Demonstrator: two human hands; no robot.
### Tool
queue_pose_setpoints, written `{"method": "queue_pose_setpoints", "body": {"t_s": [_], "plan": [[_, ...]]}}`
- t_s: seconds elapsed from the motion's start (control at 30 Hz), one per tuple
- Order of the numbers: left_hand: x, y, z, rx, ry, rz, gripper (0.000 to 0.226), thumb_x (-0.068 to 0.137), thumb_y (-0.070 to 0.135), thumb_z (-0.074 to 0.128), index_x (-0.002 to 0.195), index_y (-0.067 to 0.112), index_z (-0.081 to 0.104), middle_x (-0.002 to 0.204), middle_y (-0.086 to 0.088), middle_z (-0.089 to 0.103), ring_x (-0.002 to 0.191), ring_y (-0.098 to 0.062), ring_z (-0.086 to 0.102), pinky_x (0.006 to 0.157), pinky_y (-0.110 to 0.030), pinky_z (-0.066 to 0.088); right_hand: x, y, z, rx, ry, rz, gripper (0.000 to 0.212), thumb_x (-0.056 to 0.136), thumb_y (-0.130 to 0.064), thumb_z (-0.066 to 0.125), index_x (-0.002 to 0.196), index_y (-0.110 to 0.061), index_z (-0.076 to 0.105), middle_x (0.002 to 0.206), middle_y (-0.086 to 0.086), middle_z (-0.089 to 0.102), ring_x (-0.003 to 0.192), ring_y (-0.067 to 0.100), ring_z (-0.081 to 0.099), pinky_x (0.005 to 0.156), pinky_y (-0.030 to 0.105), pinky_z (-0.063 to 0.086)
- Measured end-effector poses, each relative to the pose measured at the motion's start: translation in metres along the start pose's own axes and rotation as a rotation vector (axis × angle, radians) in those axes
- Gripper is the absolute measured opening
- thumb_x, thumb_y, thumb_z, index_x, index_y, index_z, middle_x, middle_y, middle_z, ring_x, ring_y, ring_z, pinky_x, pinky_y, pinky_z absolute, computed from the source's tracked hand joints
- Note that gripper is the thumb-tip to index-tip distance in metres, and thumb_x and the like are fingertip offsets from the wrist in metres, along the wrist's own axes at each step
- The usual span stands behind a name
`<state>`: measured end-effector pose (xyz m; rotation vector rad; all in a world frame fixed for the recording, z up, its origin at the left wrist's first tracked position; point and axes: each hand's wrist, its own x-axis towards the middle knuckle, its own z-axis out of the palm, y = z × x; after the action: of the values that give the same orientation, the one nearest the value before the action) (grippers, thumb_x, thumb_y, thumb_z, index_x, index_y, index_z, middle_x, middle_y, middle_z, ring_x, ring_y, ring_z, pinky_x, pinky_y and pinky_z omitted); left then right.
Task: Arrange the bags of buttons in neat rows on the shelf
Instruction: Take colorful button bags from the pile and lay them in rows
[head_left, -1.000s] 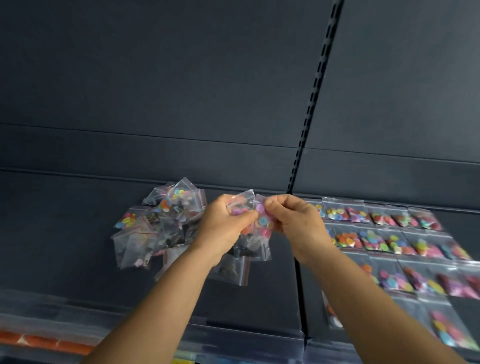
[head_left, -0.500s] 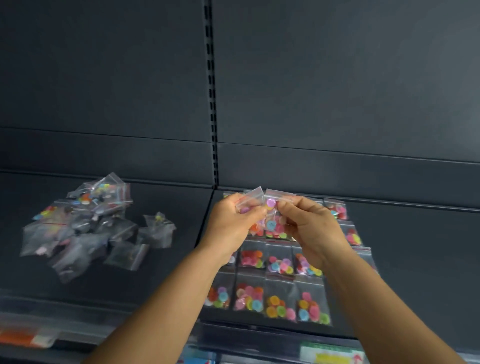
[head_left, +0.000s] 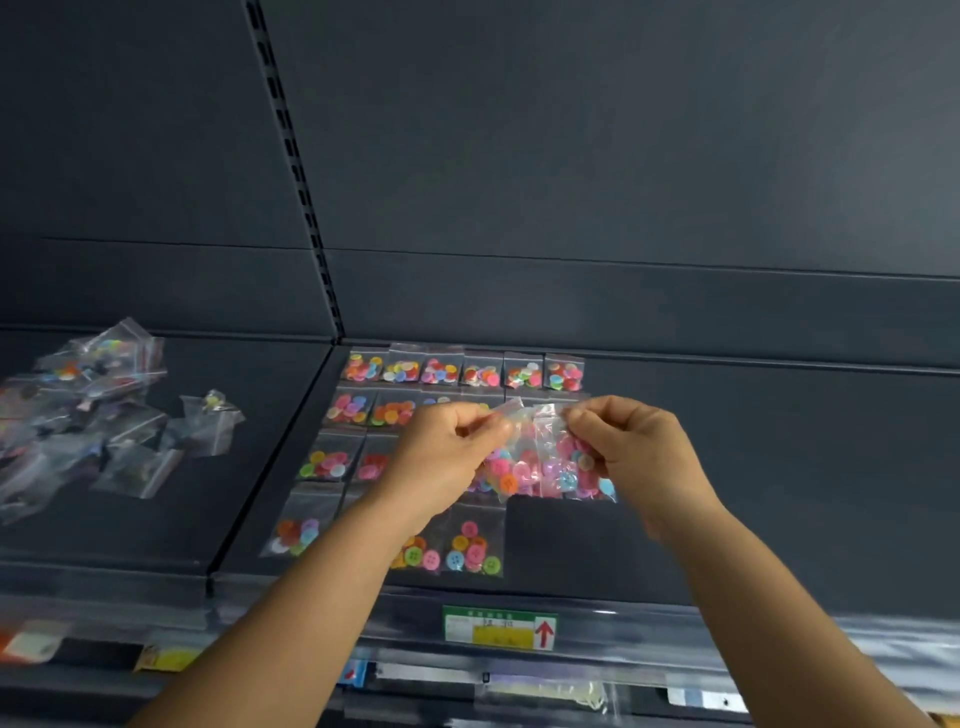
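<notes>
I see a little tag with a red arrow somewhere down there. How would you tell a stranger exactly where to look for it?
Start at the dark shelf with the neat rows of button bags, then drop to its front edge. The price tag sits there, between the two forearms: green on top, yellow below, with a red up arrow no other label shows.

Below the hands, a green-and-yellow price label (head_left: 500, 627) with a red arrow on the shelf-edge strip (head_left: 675, 631).

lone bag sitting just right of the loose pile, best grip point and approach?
Probably the lone bag's puckered top edge, pinched from above and the right. It sits crumpled and raised off the shelf, clear on that side; the loose pile crowds its left.
</notes>
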<state>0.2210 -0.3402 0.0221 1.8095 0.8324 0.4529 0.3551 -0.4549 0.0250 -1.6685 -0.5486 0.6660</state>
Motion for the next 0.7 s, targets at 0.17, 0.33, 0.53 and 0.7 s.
{"method": "queue_pose_setpoints", "body": {"t_s": [0.17, 0.33, 0.53, 0.7], "plan": [[-0.006, -0.006, 0.012, 0.163, -0.120, 0.063, 0.017, 0.090, 0.034, 0.059, 0.090, 0.021, 0.069, 0.084, 0.006, 0.070, 0.073, -0.007, 0.064, 0.070, -0.030, 0.055, -0.014, 0.019, -0.022, -0.171, 0.028, 0.006, 0.013, 0.087, -0.013, 0.064, 0.076, -0.013, 0.070, 0.058, -0.004, 0.065, 0.048, 0.005, 0.054, 0.053, 0.023, 0.047], [-0.011, -0.011, 0.024, 0.309, -0.257, 0.101, 0.017, 0.091, 0.033, 0.059, 0.089, 0.019, 0.068, 0.087, 0.005, 0.070, 0.081, -0.011, 0.066, 0.076, -0.030, 0.054, -0.029, 0.030, -0.032, -0.357, 0.045, 0.035, 0.014, 0.087, -0.014, 0.063, 0.075, -0.018, 0.069, 0.066, 0.001, 0.070, 0.059, 0.015, 0.062, 0.063, 0.037, 0.055], [-0.010, -0.017, 0.033, 0.502, -0.265, 0.132, 0.012, 0.090, 0.028, 0.061, 0.088, 0.018, 0.068, 0.083, 0.001, 0.071, 0.075, -0.022, 0.068, 0.074, -0.043, 0.056, -0.035, 0.038, -0.027, -0.462, 0.018, 0.023, 0.011, 0.087, -0.015, 0.060, 0.080, -0.020, 0.067, 0.073, -0.002, 0.071, 0.075, 0.024, 0.069, 0.066, 0.031, 0.056], [-0.014, -0.015, 0.029, 0.689, -0.118, 0.275, 0.026, 0.088, 0.033, 0.062, 0.112, 0.024, 0.063, 0.111, 0.007, 0.055, 0.103, -0.011, 0.051, 0.083, -0.025, 0.043, -0.040, 0.045, -0.023, -0.822, 0.071, -0.175, 0.027, 0.087, -0.021, 0.062, 0.114, -0.021, 0.059, 0.101, -0.003, 0.050, 0.089, 0.019, 0.057, 0.073, 0.024, 0.047]]}}
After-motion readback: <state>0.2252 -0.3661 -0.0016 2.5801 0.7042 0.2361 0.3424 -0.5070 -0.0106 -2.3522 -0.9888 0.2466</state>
